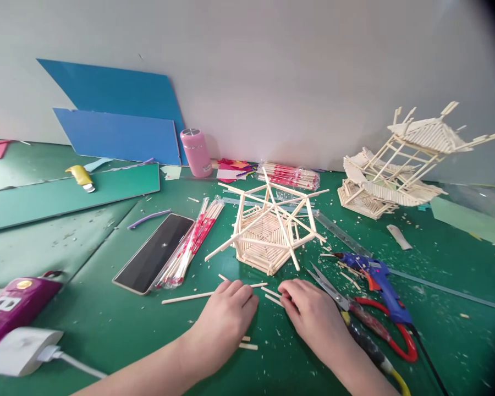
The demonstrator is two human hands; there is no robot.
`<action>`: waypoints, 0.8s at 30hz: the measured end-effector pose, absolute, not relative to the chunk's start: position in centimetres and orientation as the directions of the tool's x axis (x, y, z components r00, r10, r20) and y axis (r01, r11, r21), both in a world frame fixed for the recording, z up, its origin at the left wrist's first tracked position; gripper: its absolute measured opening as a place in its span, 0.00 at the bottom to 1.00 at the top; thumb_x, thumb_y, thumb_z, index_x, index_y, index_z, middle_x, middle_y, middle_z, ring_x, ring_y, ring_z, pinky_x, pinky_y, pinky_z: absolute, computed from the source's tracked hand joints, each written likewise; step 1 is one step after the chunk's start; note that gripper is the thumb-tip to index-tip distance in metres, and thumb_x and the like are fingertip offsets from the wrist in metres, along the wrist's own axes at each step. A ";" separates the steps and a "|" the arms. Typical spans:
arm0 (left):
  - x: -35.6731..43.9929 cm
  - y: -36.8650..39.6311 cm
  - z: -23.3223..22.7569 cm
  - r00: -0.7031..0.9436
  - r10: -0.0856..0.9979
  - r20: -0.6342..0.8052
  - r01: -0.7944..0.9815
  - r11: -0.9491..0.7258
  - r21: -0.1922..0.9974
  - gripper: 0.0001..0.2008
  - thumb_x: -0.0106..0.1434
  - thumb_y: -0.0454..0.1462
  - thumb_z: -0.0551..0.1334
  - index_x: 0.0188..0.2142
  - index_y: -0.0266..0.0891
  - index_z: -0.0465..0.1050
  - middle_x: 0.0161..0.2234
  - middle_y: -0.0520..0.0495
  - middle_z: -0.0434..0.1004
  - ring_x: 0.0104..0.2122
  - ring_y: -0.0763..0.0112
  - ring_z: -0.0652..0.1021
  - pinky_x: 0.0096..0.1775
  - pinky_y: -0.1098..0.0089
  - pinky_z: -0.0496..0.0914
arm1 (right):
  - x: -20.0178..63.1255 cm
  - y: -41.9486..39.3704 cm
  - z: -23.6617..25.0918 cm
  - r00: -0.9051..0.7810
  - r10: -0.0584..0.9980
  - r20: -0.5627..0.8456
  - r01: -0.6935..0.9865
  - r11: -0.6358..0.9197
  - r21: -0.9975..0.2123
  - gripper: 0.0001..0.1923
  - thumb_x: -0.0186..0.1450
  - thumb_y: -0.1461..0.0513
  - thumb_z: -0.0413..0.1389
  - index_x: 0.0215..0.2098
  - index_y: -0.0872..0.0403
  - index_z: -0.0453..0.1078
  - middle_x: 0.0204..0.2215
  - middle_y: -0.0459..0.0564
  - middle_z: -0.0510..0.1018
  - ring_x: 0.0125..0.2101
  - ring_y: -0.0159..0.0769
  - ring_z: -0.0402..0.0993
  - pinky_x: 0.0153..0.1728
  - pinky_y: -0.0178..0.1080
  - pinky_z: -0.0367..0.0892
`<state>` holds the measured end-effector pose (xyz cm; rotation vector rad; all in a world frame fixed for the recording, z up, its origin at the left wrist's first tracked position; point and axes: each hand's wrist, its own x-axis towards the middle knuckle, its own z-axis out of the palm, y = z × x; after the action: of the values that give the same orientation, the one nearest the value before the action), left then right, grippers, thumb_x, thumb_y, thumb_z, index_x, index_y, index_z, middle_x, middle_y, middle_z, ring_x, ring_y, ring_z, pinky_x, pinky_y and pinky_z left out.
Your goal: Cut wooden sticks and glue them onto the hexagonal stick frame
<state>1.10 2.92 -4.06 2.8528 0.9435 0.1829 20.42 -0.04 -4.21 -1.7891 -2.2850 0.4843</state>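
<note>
Your left hand (226, 311) lies palm down on the green worktop (107, 324), fingers loosely curled and gripping nothing; a long wooden stick (190, 297) runs out from just beside its fingertips. Your right hand (313, 313) has its fingers bent onto short sticks (271, 295), touching them; I cannot tell whether it pinches one. The hexagonal stick frame (272, 231) stands just beyond both hands, scissors (355, 313) beside the right.

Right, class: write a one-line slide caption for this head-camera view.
Two bare hands, left hand and right hand, rest on loose pale wooden sticks before a hexagonal stick-built frame on green mat.
</note>
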 end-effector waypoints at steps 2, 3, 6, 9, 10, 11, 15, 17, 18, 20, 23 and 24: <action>2.1 3.4 -4.1 0.814 0.573 0.094 0.567 -0.819 0.085 0.09 0.61 0.28 0.50 0.35 0.34 0.69 0.29 0.45 0.68 0.27 0.65 0.66 0.28 0.64 0.61 | 20.1 0.4 -3.8 -0.284 0.957 -0.064 0.920 0.253 -0.300 0.08 0.63 0.69 0.47 0.33 0.52 0.64 0.28 0.46 0.72 0.31 0.37 0.69 0.30 0.38 0.62; 2.6 3.6 -4.2 0.822 0.559 0.107 0.556 -0.829 0.059 0.09 0.61 0.28 0.51 0.35 0.34 0.69 0.29 0.45 0.68 0.27 0.64 0.66 0.28 0.65 0.60 | 19.8 0.6 -3.5 -0.301 0.951 -0.077 0.927 0.272 -0.258 0.09 0.62 0.71 0.47 0.32 0.53 0.65 0.27 0.47 0.72 0.30 0.39 0.69 0.30 0.39 0.62; 4.1 4.1 -4.7 0.838 0.525 0.149 0.528 -0.849 0.021 0.07 0.60 0.28 0.54 0.29 0.34 0.69 0.28 0.46 0.68 0.27 0.65 0.66 0.27 0.65 0.58 | 18.9 1.1 -2.9 -0.340 0.932 -0.128 0.937 0.324 -0.133 0.12 0.59 0.75 0.48 0.29 0.55 0.69 0.26 0.52 0.74 0.29 0.43 0.71 0.29 0.42 0.64; 4.8 4.6 -5.5 0.836 0.512 0.197 0.522 -0.853 -0.002 0.08 0.58 0.30 0.58 0.23 0.35 0.68 0.25 0.48 0.68 0.26 0.66 0.66 0.27 0.66 0.57 | 18.0 1.7 -2.5 -0.357 0.918 -0.174 0.934 0.354 -0.048 0.14 0.55 0.77 0.48 0.28 0.58 0.71 0.26 0.56 0.75 0.28 0.46 0.72 0.27 0.43 0.65; 4.9 4.6 -5.6 0.833 0.511 0.211 0.524 -0.852 -0.007 0.08 0.57 0.30 0.59 0.22 0.35 0.67 0.25 0.48 0.68 0.26 0.66 0.66 0.26 0.66 0.57 | 17.9 1.8 -2.4 -0.360 0.915 -0.185 0.932 0.360 -0.032 0.14 0.55 0.77 0.48 0.28 0.58 0.71 0.25 0.56 0.75 0.27 0.46 0.73 0.26 0.43 0.65; 4.9 4.7 -5.7 0.830 0.512 0.224 0.527 -0.850 -0.011 0.08 0.57 0.30 0.59 0.22 0.35 0.67 0.25 0.48 0.69 0.26 0.67 0.66 0.26 0.66 0.56 | 17.7 2.0 -2.2 -0.362 0.912 -0.192 0.931 0.365 -0.021 0.14 0.55 0.77 0.48 0.28 0.58 0.71 0.25 0.56 0.75 0.27 0.46 0.73 0.26 0.43 0.65; 4.6 4.6 -5.6 0.815 0.518 0.259 0.541 -0.841 -0.020 0.07 0.57 0.29 0.59 0.23 0.36 0.67 0.25 0.48 0.68 0.25 0.67 0.66 0.26 0.66 0.55 | 17.8 2.4 -1.7 -0.378 0.904 -0.202 0.923 0.384 -0.010 0.10 0.56 0.73 0.50 0.29 0.58 0.71 0.27 0.55 0.76 0.29 0.46 0.73 0.27 0.43 0.66; 4.4 4.4 -5.4 0.814 0.514 0.270 0.538 -0.843 -0.015 0.07 0.57 0.29 0.58 0.24 0.36 0.67 0.25 0.49 0.68 0.25 0.67 0.65 0.26 0.66 0.55 | 18.0 2.4 -1.6 -0.390 0.900 -0.194 0.919 0.395 -0.013 0.08 0.56 0.71 0.52 0.30 0.57 0.71 0.27 0.54 0.75 0.30 0.46 0.72 0.28 0.44 0.66; 4.4 4.3 -5.4 0.815 0.510 0.276 0.533 -0.846 -0.011 0.07 0.57 0.29 0.58 0.24 0.36 0.66 0.25 0.49 0.68 0.25 0.68 0.65 0.26 0.66 0.56 | 18.1 2.4 -1.6 -0.395 0.899 -0.187 0.917 0.400 -0.014 0.08 0.56 0.71 0.52 0.31 0.57 0.70 0.27 0.54 0.75 0.30 0.46 0.72 0.28 0.44 0.66; 4.3 4.2 -5.4 0.814 0.503 0.290 0.526 -0.850 -0.004 0.07 0.57 0.29 0.58 0.23 0.36 0.66 0.25 0.49 0.68 0.25 0.68 0.65 0.27 0.67 0.56 | 18.3 2.3 -1.7 -0.405 0.898 -0.171 0.913 0.408 -0.019 0.07 0.56 0.71 0.51 0.30 0.57 0.70 0.27 0.53 0.75 0.30 0.46 0.71 0.28 0.44 0.65; 4.2 4.2 -5.6 0.799 0.510 0.318 0.537 -0.844 0.005 0.08 0.57 0.28 0.57 0.23 0.36 0.65 0.25 0.49 0.67 0.25 0.68 0.65 0.27 0.67 0.55 | 18.8 2.2 -2.0 -0.420 0.896 -0.142 0.907 0.420 -0.036 0.07 0.58 0.71 0.50 0.29 0.56 0.69 0.27 0.52 0.75 0.29 0.44 0.71 0.28 0.43 0.63; 4.2 4.1 -5.7 0.793 0.515 0.325 0.542 -0.840 0.006 0.08 0.57 0.28 0.56 0.23 0.36 0.65 0.25 0.49 0.67 0.25 0.67 0.65 0.27 0.67 0.55 | 19.1 2.0 -2.1 -0.424 0.896 -0.131 0.905 0.423 -0.043 0.07 0.59 0.70 0.50 0.29 0.55 0.68 0.27 0.51 0.75 0.29 0.43 0.71 0.28 0.42 0.63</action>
<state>4.20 4.13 -5.72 3.0576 0.9029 0.5138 19.05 2.05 -2.06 -1.7285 -2.7227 0.1724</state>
